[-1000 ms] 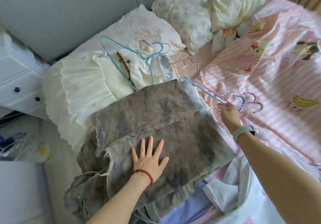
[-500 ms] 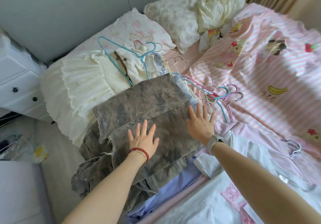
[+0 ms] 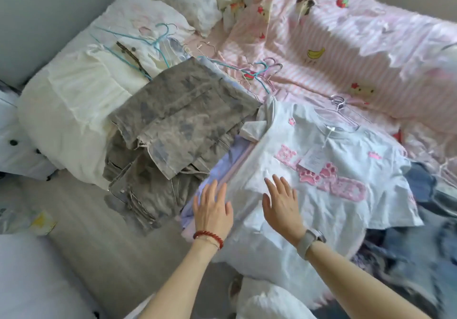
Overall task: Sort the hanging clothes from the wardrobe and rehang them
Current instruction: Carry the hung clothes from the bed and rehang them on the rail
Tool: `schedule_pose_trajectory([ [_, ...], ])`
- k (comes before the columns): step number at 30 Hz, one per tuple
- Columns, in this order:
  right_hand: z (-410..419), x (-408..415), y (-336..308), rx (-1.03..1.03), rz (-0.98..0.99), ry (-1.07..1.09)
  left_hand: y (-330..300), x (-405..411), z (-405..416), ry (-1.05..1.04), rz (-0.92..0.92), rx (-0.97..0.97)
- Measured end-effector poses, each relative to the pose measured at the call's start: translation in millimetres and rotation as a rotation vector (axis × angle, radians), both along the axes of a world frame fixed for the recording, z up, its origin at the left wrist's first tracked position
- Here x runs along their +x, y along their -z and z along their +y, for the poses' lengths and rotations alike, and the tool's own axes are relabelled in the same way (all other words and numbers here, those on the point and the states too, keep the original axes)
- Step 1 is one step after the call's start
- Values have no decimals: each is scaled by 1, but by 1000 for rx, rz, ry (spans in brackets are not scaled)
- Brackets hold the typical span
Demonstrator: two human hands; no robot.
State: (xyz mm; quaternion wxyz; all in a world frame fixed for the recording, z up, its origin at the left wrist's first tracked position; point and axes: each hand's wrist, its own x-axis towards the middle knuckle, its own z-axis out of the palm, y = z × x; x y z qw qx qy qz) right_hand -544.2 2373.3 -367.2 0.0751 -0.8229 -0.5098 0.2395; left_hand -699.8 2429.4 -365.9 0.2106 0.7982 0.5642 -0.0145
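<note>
1. L hand [image 3: 213,211]: fingers straight, spread, gripping nothing; tips over the lilac cloth [image 3: 226,165] at the tee's left edge.
2. R hand [image 3: 280,204]: fingers straight, open, flat on the white tee [image 3: 329,170], below its pink lettering.
3. Tee lies on the bed [image 3: 321,71], collar on a hanger [image 3: 340,110].
4. Grey trousers [image 3: 183,118] folded just left of the tee, beyond the L fingertips.

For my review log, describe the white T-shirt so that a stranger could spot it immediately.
On the bed with the pink striped cartoon duvet, look at the near edge, right of the folded grey-brown mottled trousers. The white T-shirt lies flat there on a clear hanger; only it has pink fuzzy letters, paw prints and a paper tag.
</note>
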Motion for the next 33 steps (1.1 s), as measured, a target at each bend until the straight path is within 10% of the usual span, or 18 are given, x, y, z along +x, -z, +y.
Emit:
schedule_pose_trajectory([
  [12, -188, 61, 0, 28, 45, 261, 11, 74, -148, 266, 14, -162],
  [33, -271, 490, 97, -96, -177, 619, 59, 418, -203, 504, -2, 44],
])
